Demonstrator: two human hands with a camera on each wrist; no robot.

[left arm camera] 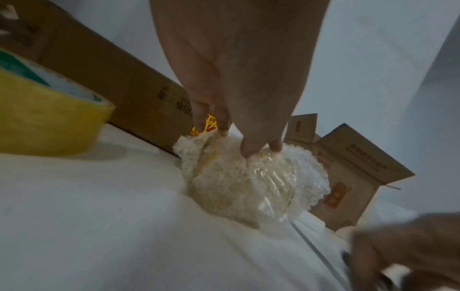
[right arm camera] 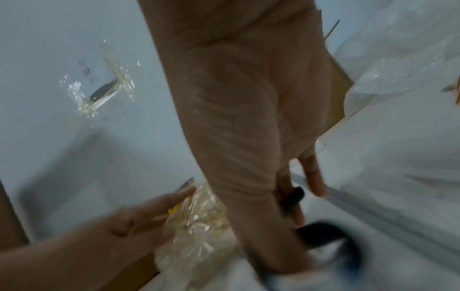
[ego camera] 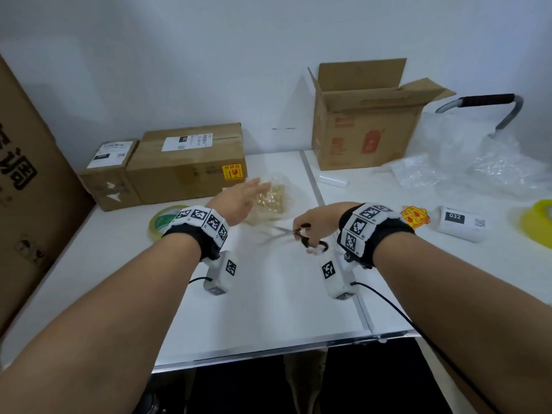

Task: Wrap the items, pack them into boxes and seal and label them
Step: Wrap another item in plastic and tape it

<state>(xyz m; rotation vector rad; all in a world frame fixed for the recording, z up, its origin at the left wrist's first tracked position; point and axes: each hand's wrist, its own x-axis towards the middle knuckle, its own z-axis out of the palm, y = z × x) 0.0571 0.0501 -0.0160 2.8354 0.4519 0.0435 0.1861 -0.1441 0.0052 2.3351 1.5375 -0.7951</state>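
Left hand [ego camera: 239, 198] stretched flat over the desk [ego camera: 268, 294], fingers straight and close together, tips touching the top of the bubble-wrapped bundle [ego camera: 270, 200]. The left wrist view confirms it: fingertips [left arm camera: 246, 149] rest on the wrap, not curled round it. The bundle lies near the desk's far edge, just in front of the right end of the big sealed box [ego camera: 186, 162], close to the seam where 2 desk panels meet.

Right hand [ego camera: 313, 224] holds scissors [ego camera: 294, 234], fingers curled through the black handle loops; blades blurred, pointing left toward the bundle, just short of it.

Along the far left edge: small sealed box [ego camera: 109, 174], touching the big one, both with white labels. Big one carries a yellow fragile sticker [ego camera: 231, 171]. Green-cored tape roll [ego camera: 162, 221] flat on the desk, beside the left wrist.

Far right corner: open box [ego camera: 364, 127], flaps up, with loose bubble wrap [ego camera: 466, 162] heaped beside it. Near the right edge: stack of yellow-red stickers [ego camera: 415, 216], label roll [ego camera: 461, 224] printed 032, a 2nd yellow tape roll [ego camera: 537, 222] cut by the frame.
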